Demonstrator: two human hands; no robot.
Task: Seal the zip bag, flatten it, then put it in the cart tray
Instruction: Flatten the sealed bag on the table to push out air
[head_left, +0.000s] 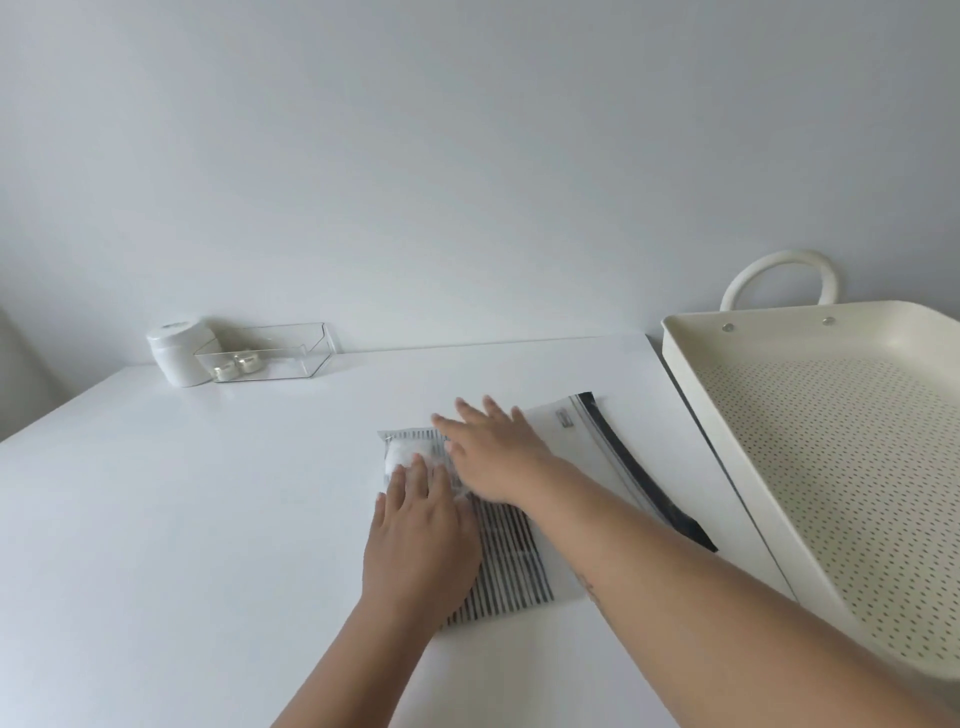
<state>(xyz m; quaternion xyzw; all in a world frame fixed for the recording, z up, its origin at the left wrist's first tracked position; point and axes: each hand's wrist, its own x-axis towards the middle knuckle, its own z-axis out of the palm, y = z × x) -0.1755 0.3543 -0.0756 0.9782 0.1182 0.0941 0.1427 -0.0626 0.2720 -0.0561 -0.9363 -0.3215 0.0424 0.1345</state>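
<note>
A clear zip bag (574, 457) with black stripes and a black zip strip along its right edge lies flat on the white table (208, 509). A white lump shows inside it at the far left corner. My left hand (418, 540) lies palm down on the bag's striped left part, fingers on the lump. My right hand (493, 452) rests flat on the bag's middle, fingers spread and pointing left. Neither hand grips anything. The cream cart tray (696, 374), perforated at the bottom, stands just right of the table.
A white jar (174, 353) and a clear plastic box (311, 361) holding two small round containers stand at the table's back left against the wall. The tray has a loop handle (779, 260) at its far end.
</note>
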